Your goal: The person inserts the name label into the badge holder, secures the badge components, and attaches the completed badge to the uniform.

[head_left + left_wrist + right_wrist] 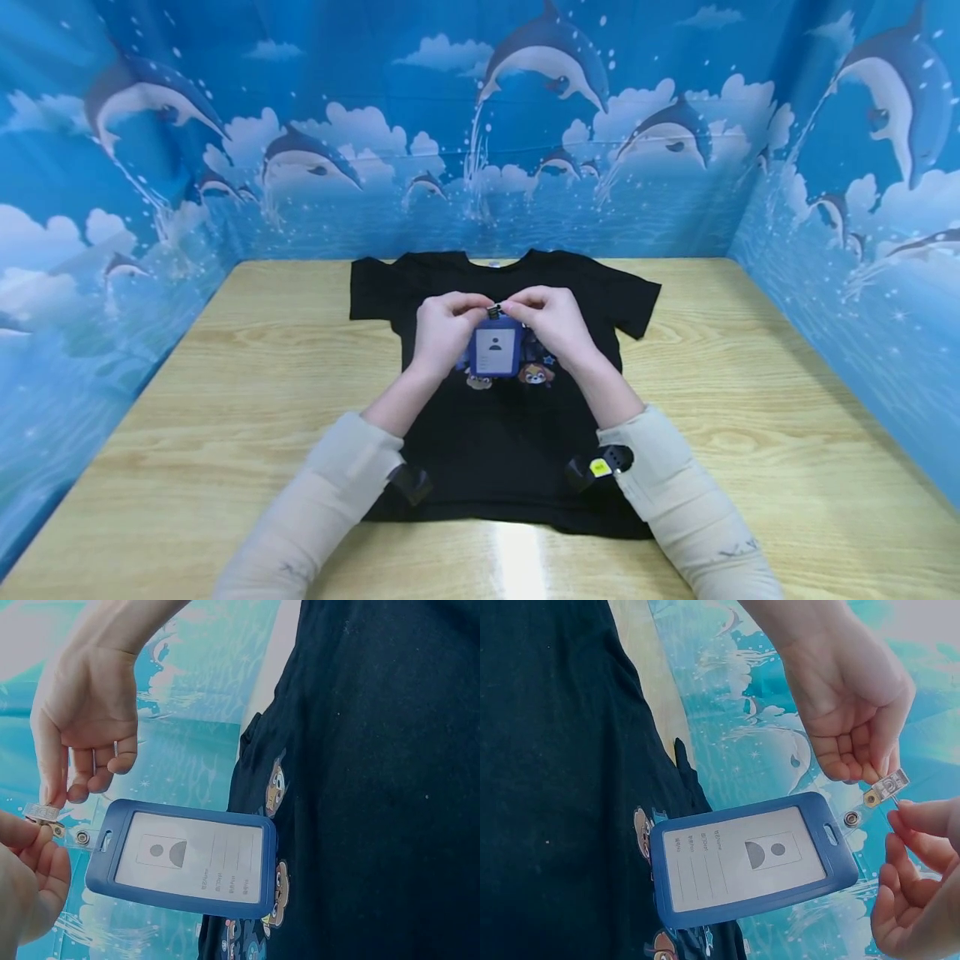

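Note:
A blue badge holder (495,352) with a white card hangs upright in front of a black T-shirt (510,450). A clear strap with a snap joins it to a small metal and clear-plastic clip (889,785). With thumb and fingertips, my left hand (450,332) pinches the clip from the left side. From the other side my right hand (553,323) pinches it too, the hands almost meeting above the holder. The wrist views show the holder dangling below the fingers, off the shirt. Part of the shirt's cartoon print is hidden behind it.
The T-shirt lies spread flat, neck away from me, on a light wooden table (247,417). Blue curtains (420,108) printed with dolphins and clouds stand behind and on both sides. Dark wrist-worn devices (411,483) sit at my sleeves.

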### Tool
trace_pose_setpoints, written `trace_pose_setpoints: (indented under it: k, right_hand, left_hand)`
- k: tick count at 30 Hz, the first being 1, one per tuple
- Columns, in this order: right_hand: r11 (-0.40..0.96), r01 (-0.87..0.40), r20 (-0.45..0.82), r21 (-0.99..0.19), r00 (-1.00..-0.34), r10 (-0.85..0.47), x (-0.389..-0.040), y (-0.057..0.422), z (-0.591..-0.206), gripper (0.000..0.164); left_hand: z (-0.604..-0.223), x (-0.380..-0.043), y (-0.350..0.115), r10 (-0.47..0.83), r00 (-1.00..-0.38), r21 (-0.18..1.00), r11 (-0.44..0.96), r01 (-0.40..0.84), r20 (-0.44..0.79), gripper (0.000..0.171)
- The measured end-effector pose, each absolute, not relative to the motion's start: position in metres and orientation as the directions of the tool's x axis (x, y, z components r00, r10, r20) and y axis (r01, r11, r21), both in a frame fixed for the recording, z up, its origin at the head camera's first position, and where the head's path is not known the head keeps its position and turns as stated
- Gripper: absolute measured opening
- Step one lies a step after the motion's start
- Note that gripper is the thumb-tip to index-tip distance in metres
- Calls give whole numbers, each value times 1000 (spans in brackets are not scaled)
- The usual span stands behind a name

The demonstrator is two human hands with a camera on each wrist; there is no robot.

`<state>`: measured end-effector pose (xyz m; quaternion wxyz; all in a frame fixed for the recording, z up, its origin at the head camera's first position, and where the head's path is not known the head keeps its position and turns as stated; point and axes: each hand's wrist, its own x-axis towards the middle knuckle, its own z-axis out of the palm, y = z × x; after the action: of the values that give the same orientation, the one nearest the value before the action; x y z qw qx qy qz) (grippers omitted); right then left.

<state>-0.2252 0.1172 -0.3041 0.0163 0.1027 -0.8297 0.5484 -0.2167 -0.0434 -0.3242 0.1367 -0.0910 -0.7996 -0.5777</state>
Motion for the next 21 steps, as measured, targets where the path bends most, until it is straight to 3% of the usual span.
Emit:
trace_pose_setpoints:
  k: [11,21]
  right_hand:
    - [454,-212,152,-865,-974,-166,-218,112,-299,19]
    - [489,-261,216,-832,-965,-148,-220,109,-303,17]
  left_hand:
    - [-321,-211,-39,-24,-859,786,417,457,512,13]
    - [-318,-208,-39,-5,-874,783,447,433,486,15]
